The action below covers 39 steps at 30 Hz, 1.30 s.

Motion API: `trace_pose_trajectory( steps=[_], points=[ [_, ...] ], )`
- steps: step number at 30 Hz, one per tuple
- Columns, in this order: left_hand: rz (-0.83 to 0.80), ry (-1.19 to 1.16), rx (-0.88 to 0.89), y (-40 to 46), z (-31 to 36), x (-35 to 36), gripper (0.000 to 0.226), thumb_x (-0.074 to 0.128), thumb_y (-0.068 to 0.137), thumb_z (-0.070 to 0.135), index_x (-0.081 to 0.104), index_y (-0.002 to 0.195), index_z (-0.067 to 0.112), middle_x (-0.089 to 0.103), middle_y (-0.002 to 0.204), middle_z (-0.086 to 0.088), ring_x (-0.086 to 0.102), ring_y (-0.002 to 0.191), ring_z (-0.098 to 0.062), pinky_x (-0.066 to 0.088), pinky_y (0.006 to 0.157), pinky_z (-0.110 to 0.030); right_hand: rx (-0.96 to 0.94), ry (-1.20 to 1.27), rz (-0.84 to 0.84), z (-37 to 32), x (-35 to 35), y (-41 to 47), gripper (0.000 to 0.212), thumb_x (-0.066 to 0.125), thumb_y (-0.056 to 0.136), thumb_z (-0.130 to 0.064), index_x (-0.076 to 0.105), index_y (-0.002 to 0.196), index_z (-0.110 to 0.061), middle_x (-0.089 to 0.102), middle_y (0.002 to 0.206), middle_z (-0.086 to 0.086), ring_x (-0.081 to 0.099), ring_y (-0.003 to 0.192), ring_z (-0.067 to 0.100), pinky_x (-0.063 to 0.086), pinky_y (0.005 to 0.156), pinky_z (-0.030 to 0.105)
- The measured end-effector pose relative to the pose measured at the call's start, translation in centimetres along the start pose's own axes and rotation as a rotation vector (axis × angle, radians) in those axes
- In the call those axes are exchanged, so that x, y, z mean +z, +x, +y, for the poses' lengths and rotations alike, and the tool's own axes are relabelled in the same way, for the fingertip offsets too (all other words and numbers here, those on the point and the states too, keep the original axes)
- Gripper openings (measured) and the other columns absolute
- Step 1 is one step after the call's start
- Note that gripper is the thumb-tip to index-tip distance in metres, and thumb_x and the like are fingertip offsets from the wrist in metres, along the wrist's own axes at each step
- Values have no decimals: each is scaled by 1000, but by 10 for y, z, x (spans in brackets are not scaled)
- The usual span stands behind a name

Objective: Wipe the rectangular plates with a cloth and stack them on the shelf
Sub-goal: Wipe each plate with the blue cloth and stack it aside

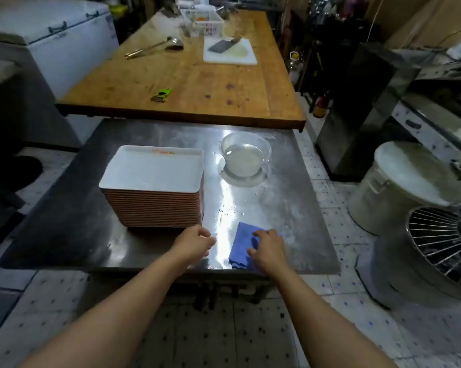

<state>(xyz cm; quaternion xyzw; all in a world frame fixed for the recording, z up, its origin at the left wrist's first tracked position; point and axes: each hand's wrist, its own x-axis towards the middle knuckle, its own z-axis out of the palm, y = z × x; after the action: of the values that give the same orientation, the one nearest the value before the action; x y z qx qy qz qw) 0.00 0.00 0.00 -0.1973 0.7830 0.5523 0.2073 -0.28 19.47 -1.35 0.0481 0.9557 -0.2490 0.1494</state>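
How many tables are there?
2. The shiny metal table is nearest, holding the stack of plates, the clear bowl and the blue cloth. The wooden table stands just behind it. More may be hidden out of view.

We see a square, wet stainless-steel table [64, 235]. On its left half stands a tall stack of white rectangular plates with orange-brown sides [155, 187]. To the right of the stack sits a clear round plastic bowl holding cloudy water [245, 158]. A folded blue cloth [244, 245] lies at the near edge. Behind it stands a long wooden worktable [192, 83] carrying a metal ladle [155, 47], a green peeler [161, 95], a white cutting board [230, 53] with a cleaver [221, 45] and white plastic baskets [205, 21].
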Motion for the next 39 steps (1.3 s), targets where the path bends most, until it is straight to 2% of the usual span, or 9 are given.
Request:
trace_pose_trajectory(
  steps=[3, 13, 18, 23, 25, 29, 31, 35, 39],
  points=[
    [2, -59, -24, 15, -1, 8, 12, 64, 82, 9, 59, 93, 8, 61, 85, -17, 58, 69, -24, 47, 61, -32, -36, -164, 24, 6, 8, 13, 48, 64, 83, -27, 49, 129, -22, 40, 133, 6, 36, 121, 27, 38, 98, 34],
    [22, 5, -30, 9, -2, 8, 6, 63, 85, 10, 61, 90, 10, 63, 83, -13, 58, 60, -20, 47, 56, -29, -98, -305, -40, 9, 12, 14, 47, 63, 84, -10, 43, 126, -10, 44, 126, 9, 45, 113, 26, 43, 83, 32],
    [53, 153, 81, -22, 7, -19, 7, 64, 86, 18, 61, 85, 24, 65, 90, 0, 64, 85, -17, 54, 82, -33, -96, -88, 115, -19, -17, 3, 20, 51, 89, -14, 50, 108, -5, 51, 112, 11, 52, 102, 27, 46, 80, 36],
    [202, 171, 176, -58, 26, -61, 7, 63, 87, 20, 61, 91, 24, 67, 91, 1, 66, 84, -17, 52, 68, -27, -153, 204, 196, -79, -52, -6, 19, 40, 88, -27, 50, 89, -11, 61, 83, 3, 58, 74, 24, 50, 69, 37],
    [270, 193, 214, -68, 33, -78, 10, 63, 87, 20, 62, 97, 22, 67, 93, 2, 67, 85, -17, 53, 75, -27, -201, 312, 242, -102, -63, -9, 27, 28, 93, -30, 48, 85, -13, 63, 74, 1, 59, 67, 23, 49, 66, 38],
    [357, 176, 247, -81, 41, -112, 14, 63, 86, 21, 59, 99, 25, 66, 98, 1, 65, 90, -19, 53, 83, -32, -374, 226, 356, -141, -75, -13, 8, 34, 93, -13, 40, 91, -18, 60, 85, 6, 57, 73, 24, 45, 61, 35],
    [403, 159, 266, -80, 45, -130, 15, 63, 84, 20, 57, 94, 29, 66, 92, 0, 66, 86, -21, 54, 81, -37, -404, 248, 357, -160, -76, -13, 12, 37, 91, -11, 39, 97, -20, 60, 87, 5, 58, 73, 22, 48, 64, 36],
    [530, 204, 304, -70, 54, -161, 21, 58, 83, 16, 59, 103, 22, 62, 77, 6, 60, 84, -18, 44, 71, -25, -391, 237, 381, -191, -77, -9, 23, 39, 90, -6, 38, 112, -16, 53, 89, 3, 54, 74, 23, 44, 66, 35],
    [538, 293, 315, -51, 53, -188, 29, 57, 84, 17, 57, 113, 21, 65, 98, 1, 59, 92, -18, 48, 78, -30, -381, 55, 457, -217, -70, 4, 19, 40, 90, -8, 45, 106, -15, 48, 103, 14, 56, 83, 34, 50, 72, 43]
  ],
)
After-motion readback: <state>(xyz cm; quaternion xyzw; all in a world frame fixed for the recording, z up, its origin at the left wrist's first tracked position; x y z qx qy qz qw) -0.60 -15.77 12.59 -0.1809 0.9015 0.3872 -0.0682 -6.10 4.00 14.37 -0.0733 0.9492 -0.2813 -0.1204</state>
